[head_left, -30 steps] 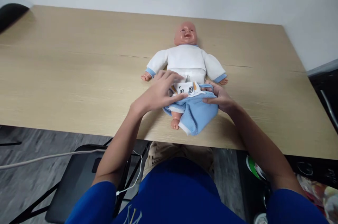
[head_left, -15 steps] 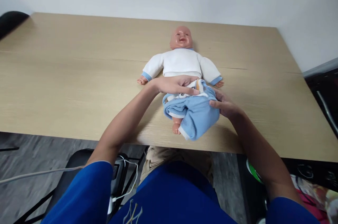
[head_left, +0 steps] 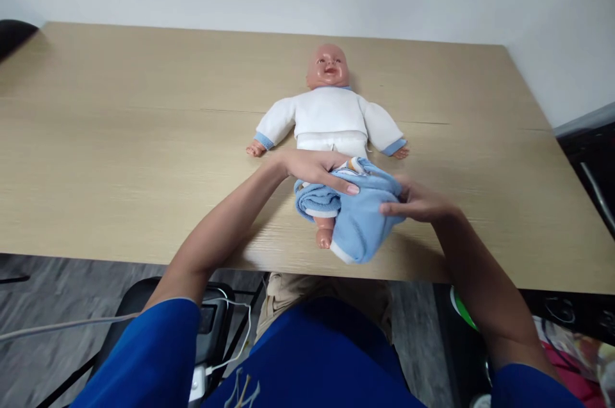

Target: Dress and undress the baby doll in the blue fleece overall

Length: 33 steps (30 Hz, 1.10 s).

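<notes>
A baby doll (head_left: 330,110) lies on its back, head away from me, in a white top with blue cuffs. Bunched around its legs are light blue pants (head_left: 368,219) with white hems. One doll foot (head_left: 324,238) pokes out of the rolled left leg; the other foot is hidden inside the cloth. My left hand (head_left: 319,168) grips the waist edge of the pants, thumb on top and fingers tucked behind. My right hand (head_left: 418,198) pinches the pants' right side, its thumb outside and its other fingers partly hidden by the fabric.
The doll rests near the front edge of a wooden table (head_left: 144,158), with a wall behind. Below on the left, a black chair (head_left: 139,309) bears a device with white cables. Dark equipment (head_left: 590,164) stands at the right, with bright cloth items lower down.
Both hands have shifted slightly toward me with the pants' waist. More of the doll's white lower body shows beneath its top, and the blue cloth now covers most of the printed waist area.
</notes>
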{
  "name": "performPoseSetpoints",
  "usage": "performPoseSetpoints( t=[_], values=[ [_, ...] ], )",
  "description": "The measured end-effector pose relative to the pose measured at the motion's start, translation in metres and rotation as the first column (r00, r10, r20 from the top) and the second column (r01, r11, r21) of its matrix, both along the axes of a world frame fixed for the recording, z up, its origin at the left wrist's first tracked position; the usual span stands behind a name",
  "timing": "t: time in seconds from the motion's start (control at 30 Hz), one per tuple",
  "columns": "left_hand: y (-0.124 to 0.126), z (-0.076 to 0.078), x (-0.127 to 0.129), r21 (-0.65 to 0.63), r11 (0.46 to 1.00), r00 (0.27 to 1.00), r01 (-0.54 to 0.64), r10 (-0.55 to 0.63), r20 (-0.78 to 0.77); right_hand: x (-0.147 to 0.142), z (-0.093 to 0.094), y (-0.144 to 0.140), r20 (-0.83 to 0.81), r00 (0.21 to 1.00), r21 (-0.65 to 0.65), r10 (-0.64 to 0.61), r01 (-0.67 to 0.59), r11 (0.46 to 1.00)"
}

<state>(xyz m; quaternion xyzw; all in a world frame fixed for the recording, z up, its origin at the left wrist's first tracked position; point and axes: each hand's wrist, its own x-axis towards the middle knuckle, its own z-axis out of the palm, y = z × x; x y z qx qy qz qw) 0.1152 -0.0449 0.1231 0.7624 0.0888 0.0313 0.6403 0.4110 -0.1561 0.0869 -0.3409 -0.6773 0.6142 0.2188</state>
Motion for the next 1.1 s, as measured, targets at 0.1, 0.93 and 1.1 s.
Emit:
performPoseSetpoints(
  t=[0.1, 0.93, 1.1],
  values=[
    [-0.001, -0.004, 0.0, -0.006, 0.996, 0.996, 0.087, -0.087, -0.015, -0.001, -0.01, -0.002, -0.105, 0.972, -0.063, -0.212, 0.206, 0.977],
    [0.0, -0.013, -0.006, 0.018, 1.0, 1.0, -0.014, 0.013, 0.017, -0.013, -0.002, -0.025, -0.026, 0.959, -0.159, -0.281, 0.273, 0.949],
    [-0.005, -0.013, -0.006, -0.004, 0.998, 0.997, -0.055, 0.055, 0.06, -0.004, 0.002, -0.03, -0.046, 0.992, -0.095, -0.115, 0.11, 0.989]
  ],
)
